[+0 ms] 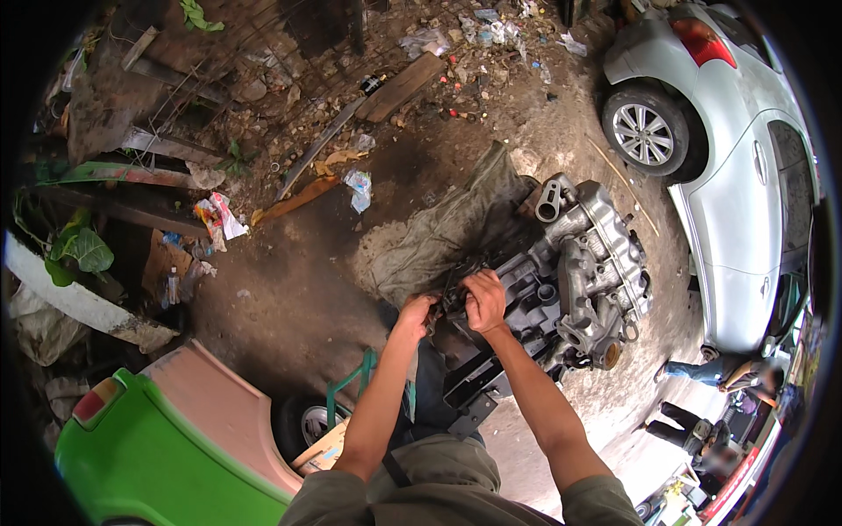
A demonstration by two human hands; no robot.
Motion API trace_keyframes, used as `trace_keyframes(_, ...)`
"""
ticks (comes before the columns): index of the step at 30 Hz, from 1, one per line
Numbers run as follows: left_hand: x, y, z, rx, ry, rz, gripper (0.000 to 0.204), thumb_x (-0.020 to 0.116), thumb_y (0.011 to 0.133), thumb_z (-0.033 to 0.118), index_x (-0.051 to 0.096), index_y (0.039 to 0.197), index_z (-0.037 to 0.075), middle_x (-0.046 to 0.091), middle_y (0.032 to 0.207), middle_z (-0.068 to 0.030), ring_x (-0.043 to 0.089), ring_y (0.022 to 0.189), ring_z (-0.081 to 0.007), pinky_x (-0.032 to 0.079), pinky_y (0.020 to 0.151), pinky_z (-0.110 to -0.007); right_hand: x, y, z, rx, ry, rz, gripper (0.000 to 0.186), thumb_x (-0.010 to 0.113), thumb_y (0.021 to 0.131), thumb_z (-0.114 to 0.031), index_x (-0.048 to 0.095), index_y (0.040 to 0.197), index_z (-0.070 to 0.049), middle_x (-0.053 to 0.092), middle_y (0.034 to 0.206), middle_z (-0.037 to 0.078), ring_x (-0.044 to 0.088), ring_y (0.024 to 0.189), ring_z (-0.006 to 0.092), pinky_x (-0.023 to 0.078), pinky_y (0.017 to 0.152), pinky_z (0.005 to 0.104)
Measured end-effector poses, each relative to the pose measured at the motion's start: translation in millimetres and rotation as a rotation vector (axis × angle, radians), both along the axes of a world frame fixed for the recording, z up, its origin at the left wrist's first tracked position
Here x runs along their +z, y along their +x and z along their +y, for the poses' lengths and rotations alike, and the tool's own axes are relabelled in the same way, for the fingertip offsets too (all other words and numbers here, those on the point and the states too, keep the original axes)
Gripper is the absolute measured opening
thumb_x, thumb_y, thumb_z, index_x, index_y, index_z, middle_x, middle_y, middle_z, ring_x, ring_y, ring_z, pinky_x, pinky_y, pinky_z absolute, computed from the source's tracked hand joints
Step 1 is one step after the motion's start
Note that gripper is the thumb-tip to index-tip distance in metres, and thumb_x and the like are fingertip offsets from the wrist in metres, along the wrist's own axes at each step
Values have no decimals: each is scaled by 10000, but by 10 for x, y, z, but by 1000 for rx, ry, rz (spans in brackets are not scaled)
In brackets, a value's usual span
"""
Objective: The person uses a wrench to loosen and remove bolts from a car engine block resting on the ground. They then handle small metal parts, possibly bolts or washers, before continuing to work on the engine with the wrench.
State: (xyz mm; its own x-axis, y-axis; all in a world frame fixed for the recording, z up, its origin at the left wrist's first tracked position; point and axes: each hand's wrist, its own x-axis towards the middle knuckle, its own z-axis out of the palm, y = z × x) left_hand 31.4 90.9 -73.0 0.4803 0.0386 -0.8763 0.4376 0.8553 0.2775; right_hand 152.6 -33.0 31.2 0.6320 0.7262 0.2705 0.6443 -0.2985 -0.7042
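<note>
A large grey metal engine (601, 254) lies on the ground in front of me and to the right. At its left end, my left hand (418, 314) is closed, fingers curled against a dark, greasy part (452, 298). Just to the right, my right hand (484, 301) is also closed, fingers bent over the same dark area. What either hand grips is too small and dark to make out. Beneath and beyond the engine spreads a dirty grey-green cloth (447, 232). A black metal bracket (474, 412) sits at the engine's near side.
A silver car (737, 175) stands at the right, with two people (702, 434) near its front. At lower left are a green car body panel (167, 456), a wheel (307, 421) and a teal metal frame (364, 373). Wooden planks (399, 88) and litter lie at the back.
</note>
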Motion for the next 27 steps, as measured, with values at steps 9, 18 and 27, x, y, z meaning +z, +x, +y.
trace_keyframes(9, -105, -190, 50, 5, -148, -177, 297, 532, 894, -89, 614, 1179, -67, 671, 1022, -114, 672, 823, -198, 571, 649, -323, -4, -4, 0, -9, 10, -13, 289, 536, 693, -237, 605, 845, -2, 571, 734, 169, 554, 717, 388, 455, 825, 466)
trace_keyframes(18, 110, -231, -331, -15, 544, -311, 279, 615, 868, -118, 674, 1137, -74, 707, 1113, -125, 651, 919, -177, 513, 843, -289, -2, -7, -8, -7, -5, -4, 297, 539, 687, -227, 611, 854, 8, 582, 744, 166, 558, 719, 382, 457, 828, 457)
trace_keyframes(27, 18, -50, -351, 171, 633, -215, 111, 607, 889, -110, 699, 951, -97, 717, 916, -70, 639, 829, -127, 494, 778, -261, 1, 0, 9, -2, 17, -24, 292, 550, 663, -195, 612, 858, 14, 585, 751, 166, 558, 720, 383, 458, 802, 465)
